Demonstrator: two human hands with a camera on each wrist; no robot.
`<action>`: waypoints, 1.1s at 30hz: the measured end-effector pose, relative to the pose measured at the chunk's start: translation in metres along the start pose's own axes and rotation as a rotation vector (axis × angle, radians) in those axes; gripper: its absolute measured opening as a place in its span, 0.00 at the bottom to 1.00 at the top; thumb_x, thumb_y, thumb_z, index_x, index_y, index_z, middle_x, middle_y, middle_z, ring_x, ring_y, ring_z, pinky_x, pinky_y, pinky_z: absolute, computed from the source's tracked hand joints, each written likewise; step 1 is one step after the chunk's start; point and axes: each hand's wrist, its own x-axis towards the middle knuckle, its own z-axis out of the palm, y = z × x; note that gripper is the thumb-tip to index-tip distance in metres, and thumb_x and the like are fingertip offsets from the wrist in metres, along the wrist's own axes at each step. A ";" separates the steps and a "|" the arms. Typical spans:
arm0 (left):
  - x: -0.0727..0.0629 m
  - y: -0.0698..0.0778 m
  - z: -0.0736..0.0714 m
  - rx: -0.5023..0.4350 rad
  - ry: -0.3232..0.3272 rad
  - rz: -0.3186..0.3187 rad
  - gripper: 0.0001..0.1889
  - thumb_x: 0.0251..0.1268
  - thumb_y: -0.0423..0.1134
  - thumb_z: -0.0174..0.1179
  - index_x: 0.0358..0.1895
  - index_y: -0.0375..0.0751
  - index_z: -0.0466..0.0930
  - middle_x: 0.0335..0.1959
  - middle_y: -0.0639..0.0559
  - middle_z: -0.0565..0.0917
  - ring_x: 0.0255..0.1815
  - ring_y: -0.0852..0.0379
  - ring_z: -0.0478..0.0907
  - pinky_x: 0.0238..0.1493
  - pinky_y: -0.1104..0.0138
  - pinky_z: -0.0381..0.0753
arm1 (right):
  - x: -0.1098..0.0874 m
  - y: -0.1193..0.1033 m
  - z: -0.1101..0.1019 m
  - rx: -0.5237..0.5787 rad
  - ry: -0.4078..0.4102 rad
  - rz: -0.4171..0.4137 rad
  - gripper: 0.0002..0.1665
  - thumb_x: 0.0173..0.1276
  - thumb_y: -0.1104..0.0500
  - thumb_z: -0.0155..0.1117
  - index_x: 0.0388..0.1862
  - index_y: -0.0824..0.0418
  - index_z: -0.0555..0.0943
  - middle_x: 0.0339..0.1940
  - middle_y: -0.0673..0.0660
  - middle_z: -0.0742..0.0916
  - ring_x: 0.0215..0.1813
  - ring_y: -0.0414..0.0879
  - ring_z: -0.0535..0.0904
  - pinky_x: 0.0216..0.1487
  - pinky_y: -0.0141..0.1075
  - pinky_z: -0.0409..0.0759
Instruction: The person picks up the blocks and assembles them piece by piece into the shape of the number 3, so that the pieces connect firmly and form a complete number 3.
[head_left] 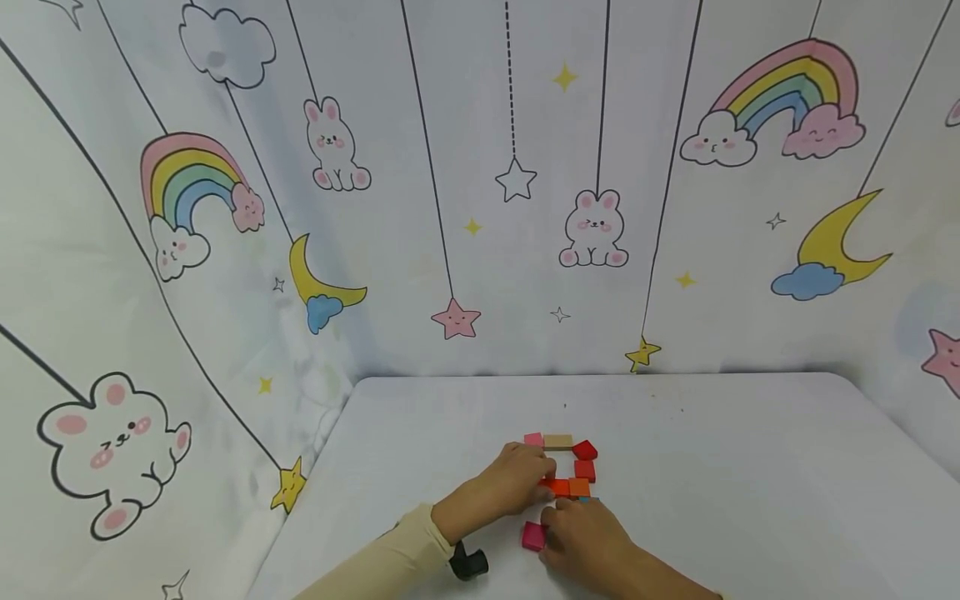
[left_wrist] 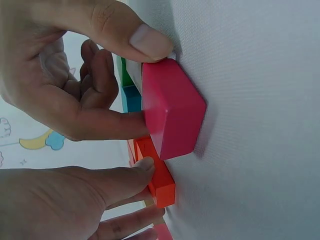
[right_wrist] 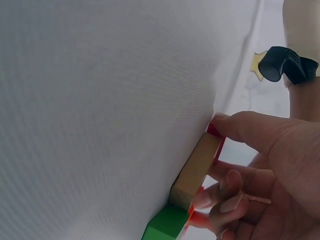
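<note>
My right hand (head_left: 588,537) pinches a magenta pentagonal block (head_left: 533,536) between thumb and finger on the white table. Its thumb lies at one end of this block (left_wrist: 172,112) in the left wrist view. Slightly farther away, my left hand (head_left: 504,483) has its thumb and a finger about a red-orange block (head_left: 557,487), which touches an orange block (head_left: 579,487). The left thumb rests against the side of the red-orange block (left_wrist: 161,182) in the left wrist view. A wooden block (right_wrist: 196,169) and a green block (right_wrist: 166,223) adjoin the magenta one in the right wrist view.
Behind the hands, a pink block (head_left: 533,439), a tan block (head_left: 558,442), a red pentagonal block (head_left: 585,450) and a red block (head_left: 584,471) form a bent line. A blue block (head_left: 588,499) is partly covered. The left wrist carries a black camera (head_left: 469,564).
</note>
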 end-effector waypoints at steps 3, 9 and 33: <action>0.000 0.000 -0.001 -0.003 -0.002 -0.003 0.09 0.67 0.48 0.74 0.44 0.53 0.86 0.36 0.63 0.82 0.47 0.64 0.77 0.66 0.58 0.74 | 0.000 0.001 0.001 0.006 0.002 0.003 0.19 0.56 0.45 0.84 0.39 0.52 0.86 0.27 0.42 0.80 0.33 0.39 0.76 0.47 0.51 0.83; -0.001 0.001 -0.002 -0.002 -0.007 -0.011 0.10 0.67 0.49 0.74 0.45 0.53 0.87 0.37 0.63 0.83 0.47 0.64 0.77 0.66 0.58 0.74 | -0.002 0.003 0.001 0.004 0.015 0.010 0.21 0.56 0.43 0.84 0.39 0.52 0.86 0.27 0.41 0.78 0.32 0.38 0.74 0.45 0.48 0.81; -0.002 0.002 -0.004 -0.016 -0.011 -0.011 0.10 0.68 0.50 0.73 0.44 0.52 0.86 0.35 0.62 0.82 0.48 0.62 0.78 0.65 0.59 0.74 | -0.006 0.001 0.004 0.013 0.038 0.027 0.19 0.55 0.45 0.85 0.32 0.52 0.84 0.22 0.42 0.75 0.27 0.37 0.69 0.36 0.38 0.74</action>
